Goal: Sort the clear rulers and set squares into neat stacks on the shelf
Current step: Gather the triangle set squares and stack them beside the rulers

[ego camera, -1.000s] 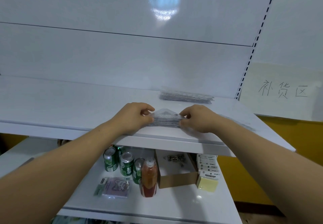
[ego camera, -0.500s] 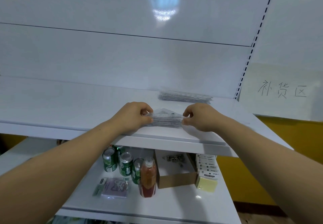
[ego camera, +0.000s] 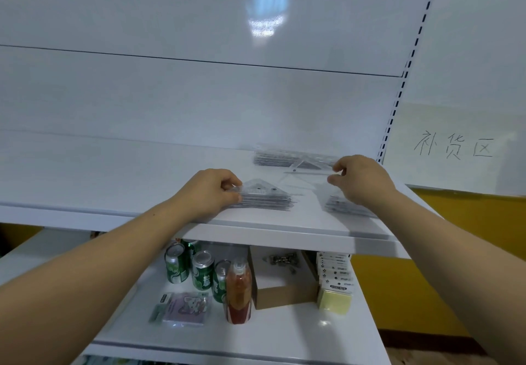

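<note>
A stack of clear set squares (ego camera: 264, 197) lies near the front of the white upper shelf (ego camera: 113, 182). My left hand (ego camera: 212, 191) grips the stack's left end, fingers curled over its top. My right hand (ego camera: 363, 179) is raised to the right and pinches the end of one clear set square (ego camera: 306, 169) between thumb and forefinger, above the shelf. Below that hand lies another low pile of clear pieces (ego camera: 344, 206), partly hidden by the wrist. A stack of clear rulers (ego camera: 280, 155) sits at the back against the wall panel.
The lower shelf holds green cans (ego camera: 202, 270), a red-orange bottle (ego camera: 238, 293), an open cardboard box (ego camera: 284, 282), sticky notes (ego camera: 334, 299) and a small packet (ego camera: 185, 307). A slotted upright (ego camera: 398, 103) bounds the shelf on the right, beside a handwritten paper sign (ego camera: 455, 148).
My right hand has left the right end of the front stack and moved up and to the right with one clear set square. The left hand stays on the stack.
</note>
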`<control>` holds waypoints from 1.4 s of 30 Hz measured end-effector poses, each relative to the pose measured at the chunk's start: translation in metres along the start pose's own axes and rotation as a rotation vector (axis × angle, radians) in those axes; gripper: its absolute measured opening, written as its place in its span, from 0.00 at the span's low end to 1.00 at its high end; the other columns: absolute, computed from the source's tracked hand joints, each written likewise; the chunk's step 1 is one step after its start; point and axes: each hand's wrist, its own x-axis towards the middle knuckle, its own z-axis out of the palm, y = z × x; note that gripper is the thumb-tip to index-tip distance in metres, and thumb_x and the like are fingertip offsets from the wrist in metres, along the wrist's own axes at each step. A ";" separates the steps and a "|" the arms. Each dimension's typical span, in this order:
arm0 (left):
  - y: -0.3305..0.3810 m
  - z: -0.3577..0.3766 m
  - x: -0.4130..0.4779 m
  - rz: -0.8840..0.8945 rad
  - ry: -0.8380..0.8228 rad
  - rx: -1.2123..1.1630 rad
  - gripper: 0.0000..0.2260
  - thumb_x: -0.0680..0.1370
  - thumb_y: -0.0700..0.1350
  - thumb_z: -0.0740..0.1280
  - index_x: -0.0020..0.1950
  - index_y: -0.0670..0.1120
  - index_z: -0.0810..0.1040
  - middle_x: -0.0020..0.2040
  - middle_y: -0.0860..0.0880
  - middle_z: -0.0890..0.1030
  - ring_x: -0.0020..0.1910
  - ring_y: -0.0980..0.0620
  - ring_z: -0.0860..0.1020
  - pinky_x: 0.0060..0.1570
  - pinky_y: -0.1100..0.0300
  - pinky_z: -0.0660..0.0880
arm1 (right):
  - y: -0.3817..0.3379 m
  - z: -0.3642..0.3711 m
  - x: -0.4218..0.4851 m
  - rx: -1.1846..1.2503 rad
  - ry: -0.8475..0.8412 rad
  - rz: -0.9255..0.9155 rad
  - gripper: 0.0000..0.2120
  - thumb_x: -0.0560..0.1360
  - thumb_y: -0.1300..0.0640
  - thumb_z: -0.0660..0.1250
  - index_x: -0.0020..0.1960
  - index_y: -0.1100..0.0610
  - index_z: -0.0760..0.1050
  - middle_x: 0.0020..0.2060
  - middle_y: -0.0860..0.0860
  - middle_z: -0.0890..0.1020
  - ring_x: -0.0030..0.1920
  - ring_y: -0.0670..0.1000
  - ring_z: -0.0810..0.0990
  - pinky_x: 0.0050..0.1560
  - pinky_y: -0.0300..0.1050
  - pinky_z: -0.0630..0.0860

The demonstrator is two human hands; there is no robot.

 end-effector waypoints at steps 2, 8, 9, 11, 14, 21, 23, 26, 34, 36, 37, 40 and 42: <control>0.000 0.000 0.001 -0.005 -0.008 0.006 0.10 0.72 0.47 0.71 0.53 0.52 0.78 0.45 0.55 0.78 0.44 0.56 0.76 0.41 0.66 0.70 | 0.001 0.001 -0.003 0.052 0.075 -0.010 0.16 0.77 0.49 0.65 0.62 0.53 0.75 0.55 0.51 0.77 0.52 0.53 0.76 0.54 0.47 0.72; 0.011 0.001 -0.004 0.128 0.021 0.091 0.31 0.69 0.56 0.74 0.70 0.53 0.67 0.64 0.54 0.68 0.62 0.55 0.67 0.62 0.59 0.66 | -0.021 0.014 -0.019 0.262 0.020 -0.233 0.15 0.75 0.50 0.69 0.60 0.53 0.76 0.43 0.45 0.74 0.45 0.48 0.73 0.48 0.40 0.67; 0.016 0.002 -0.006 0.182 0.052 0.088 0.32 0.69 0.55 0.74 0.70 0.52 0.67 0.65 0.54 0.68 0.63 0.55 0.66 0.63 0.59 0.65 | -0.026 0.018 -0.020 0.264 0.010 -0.260 0.15 0.75 0.50 0.69 0.60 0.52 0.77 0.42 0.45 0.74 0.44 0.47 0.73 0.47 0.39 0.67; 0.024 0.003 -0.008 0.261 0.113 0.090 0.28 0.71 0.52 0.73 0.69 0.50 0.69 0.62 0.53 0.72 0.58 0.58 0.69 0.59 0.62 0.67 | -0.032 0.024 -0.021 0.262 0.002 -0.309 0.15 0.74 0.49 0.69 0.59 0.52 0.77 0.41 0.44 0.74 0.43 0.46 0.73 0.46 0.38 0.66; 0.025 0.000 -0.009 0.241 0.197 0.033 0.22 0.73 0.46 0.72 0.66 0.48 0.73 0.52 0.55 0.74 0.43 0.62 0.72 0.46 0.69 0.68 | -0.036 0.030 -0.022 0.279 -0.012 -0.349 0.14 0.74 0.50 0.69 0.58 0.52 0.77 0.40 0.42 0.74 0.40 0.42 0.72 0.45 0.38 0.66; 0.024 0.001 -0.014 0.219 0.179 -0.025 0.23 0.73 0.44 0.72 0.67 0.49 0.73 0.49 0.56 0.74 0.39 0.57 0.74 0.44 0.73 0.69 | -0.044 0.034 -0.025 0.183 -0.026 -0.478 0.22 0.77 0.48 0.64 0.69 0.47 0.68 0.39 0.38 0.70 0.40 0.40 0.69 0.46 0.37 0.64; 0.029 0.000 -0.014 0.233 0.167 -0.006 0.23 0.73 0.45 0.72 0.68 0.49 0.72 0.48 0.56 0.73 0.39 0.58 0.74 0.44 0.72 0.69 | -0.040 0.031 -0.027 0.169 -0.007 -0.491 0.21 0.77 0.48 0.64 0.70 0.47 0.67 0.40 0.38 0.71 0.42 0.41 0.69 0.47 0.37 0.64; 0.041 0.003 -0.013 0.289 0.116 0.099 0.25 0.75 0.50 0.69 0.70 0.49 0.69 0.52 0.55 0.72 0.45 0.59 0.73 0.51 0.66 0.70 | -0.026 0.021 -0.030 0.160 0.055 -0.474 0.21 0.78 0.50 0.63 0.69 0.50 0.68 0.46 0.42 0.73 0.46 0.44 0.71 0.50 0.37 0.66; 0.050 0.022 0.001 0.072 -0.160 0.606 0.40 0.71 0.72 0.57 0.77 0.52 0.53 0.78 0.48 0.54 0.75 0.46 0.56 0.71 0.47 0.59 | 0.063 -0.018 -0.033 0.131 -0.049 -0.056 0.20 0.77 0.50 0.63 0.68 0.47 0.70 0.64 0.48 0.74 0.63 0.50 0.71 0.62 0.46 0.66; 0.047 0.026 0.002 0.041 -0.178 0.559 0.40 0.71 0.72 0.57 0.76 0.52 0.56 0.76 0.49 0.60 0.72 0.46 0.62 0.68 0.48 0.64 | 0.074 -0.019 -0.036 0.111 -0.114 -0.017 0.20 0.77 0.50 0.62 0.68 0.47 0.70 0.68 0.48 0.71 0.67 0.51 0.69 0.65 0.47 0.65; 0.046 0.028 0.003 0.036 -0.181 0.528 0.39 0.71 0.71 0.59 0.76 0.52 0.57 0.75 0.50 0.62 0.71 0.46 0.64 0.66 0.49 0.65 | 0.076 -0.019 -0.037 0.108 -0.136 -0.005 0.20 0.77 0.50 0.61 0.68 0.47 0.70 0.69 0.48 0.70 0.68 0.51 0.68 0.66 0.48 0.64; 0.045 0.030 0.004 0.034 -0.179 0.434 0.37 0.71 0.68 0.62 0.75 0.51 0.59 0.73 0.49 0.65 0.69 0.47 0.66 0.66 0.50 0.66 | 0.079 -0.017 -0.038 0.133 -0.165 0.025 0.20 0.77 0.51 0.60 0.69 0.49 0.69 0.69 0.49 0.71 0.66 0.51 0.70 0.64 0.47 0.65; 0.046 0.029 0.003 0.029 -0.171 0.396 0.37 0.72 0.67 0.63 0.75 0.50 0.59 0.72 0.48 0.65 0.69 0.47 0.66 0.67 0.51 0.65 | 0.080 -0.018 -0.038 0.128 -0.188 0.020 0.21 0.77 0.51 0.60 0.70 0.50 0.68 0.68 0.49 0.72 0.65 0.51 0.70 0.63 0.46 0.66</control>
